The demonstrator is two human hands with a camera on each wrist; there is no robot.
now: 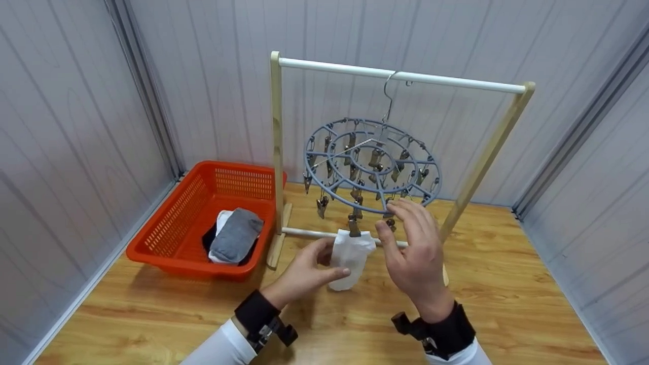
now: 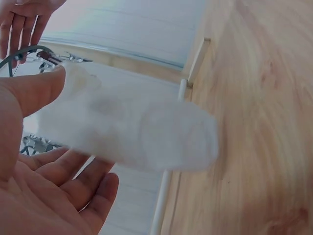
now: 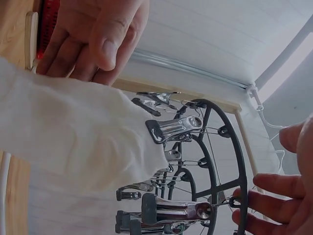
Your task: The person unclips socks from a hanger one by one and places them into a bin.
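Observation:
A white sock (image 1: 350, 261) hangs from a metal clip (image 1: 353, 225) at the near side of a round grey-blue clip hanger (image 1: 332, 190). My left hand (image 1: 309, 271) is around the sock with the thumb in front and the fingers behind. In the left wrist view the thumb and fingers are spread apart, and the sock (image 2: 146, 127) hangs loosely between them. My right hand (image 1: 416, 248) is raised at the hanger's near right rim, its fingers spread. In the right wrist view its fingertips (image 3: 244, 200) are right at the ring, holding nothing.
The hanger hooks over the white bar (image 1: 334, 67) of a wooden-legged rack. Several bare clips dangle from it. Left of the rack stands an orange basket (image 1: 175, 271) with grey, white and black cloth items (image 1: 237, 235) inside. Panel walls (image 1: 213, 101) surround the wooden floor.

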